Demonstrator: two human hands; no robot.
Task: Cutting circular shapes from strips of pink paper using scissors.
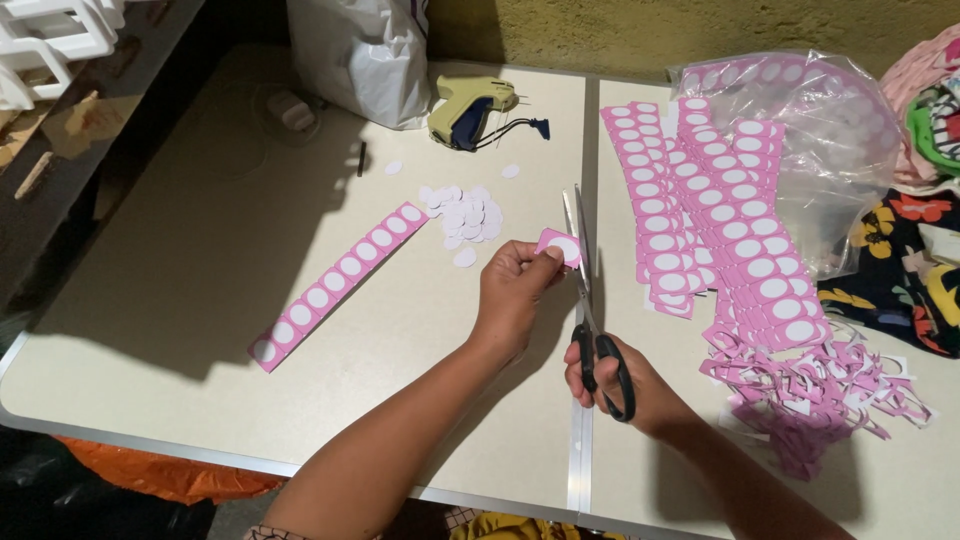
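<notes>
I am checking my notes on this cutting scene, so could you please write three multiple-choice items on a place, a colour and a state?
1. Where is the loose pile of white discs?
A. Left of the scissors
B. On the scrap heap
C. Inside the white bag

2. What colour is the strip lying alone on the table?
A. Green with black dots
B. Pink with white circles
C. Plain yellow

3. What does the left hand hold?
A. Nothing
B. The tagging gun
C. A small pink piece

Answers: 1 A, the discs lie on the table left of the blades. 2 B, pink shows around white circles. 3 C, the fingers pinch the piece while the right hand grips the scissors.
</notes>
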